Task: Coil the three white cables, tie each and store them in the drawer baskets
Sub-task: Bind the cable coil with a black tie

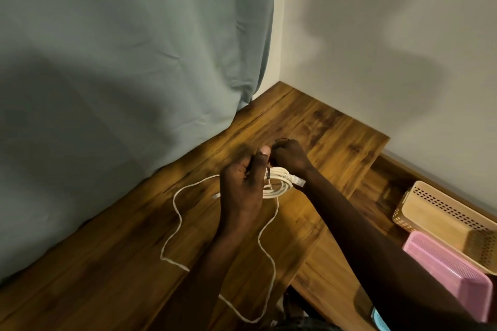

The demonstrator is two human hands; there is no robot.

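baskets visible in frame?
2. A beige basket sits in the open drawer at far right; a pink basket sits beside it, nearer the camera. A blue edge at the bottom may be a third, but it is mostly out of frame.

2 hands [242,185] [291,157], 1 cable [277,183], 2 baskets [441,212] [451,271]

Left hand [243,185] covers left part of coiled cable [279,183]; what its fingers hold cannot be told. Right hand [289,156] blurred, small dark item at its fingertips unclear. Pink basket [446,277] cut by right forearm and lower right edge. Beige basket [441,220] cut off at right edge. Loose cable [174,209] runs under left forearm.
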